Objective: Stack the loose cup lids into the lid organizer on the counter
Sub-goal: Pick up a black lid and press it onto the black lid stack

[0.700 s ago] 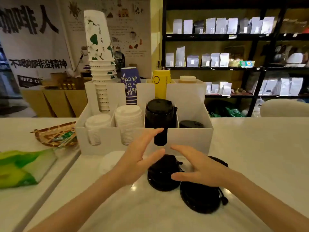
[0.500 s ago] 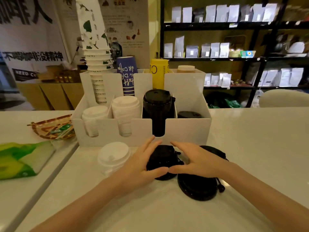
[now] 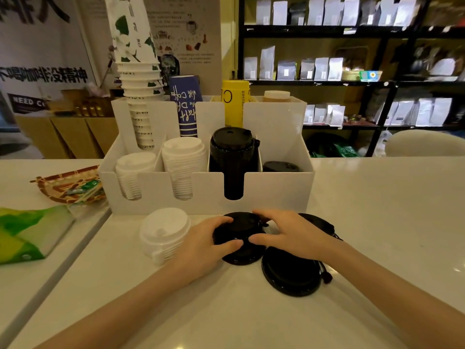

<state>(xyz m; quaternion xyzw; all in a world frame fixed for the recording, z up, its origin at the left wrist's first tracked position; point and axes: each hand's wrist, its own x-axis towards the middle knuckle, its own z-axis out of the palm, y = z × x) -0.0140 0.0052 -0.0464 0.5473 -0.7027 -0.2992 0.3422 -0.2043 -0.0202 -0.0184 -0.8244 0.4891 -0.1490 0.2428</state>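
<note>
A white lid organizer (image 3: 276, 192) stands on the counter, holding two white lid stacks, a tall black lid stack (image 3: 232, 157) and a low black stack (image 3: 280, 166). In front of it lies a small stack of black lids (image 3: 240, 233). My left hand (image 3: 206, 244) and my right hand (image 3: 289, 233) grip this stack from both sides. A larger black lid (image 3: 289, 275) lies just right of it, partly under my right wrist. A loose stack of white lids (image 3: 163, 231) sits to the left.
Paper cup stacks (image 3: 137, 79) rise from the organizer's back row. A woven tray (image 3: 65, 185) and a green packet (image 3: 27, 233) lie at the left beyond a counter seam. Shelves of bags fill the back right.
Both hands came down from in front of the organizer and closed around the small black lid stack. The view tilted lower, bringing the white lid stack into sight.
</note>
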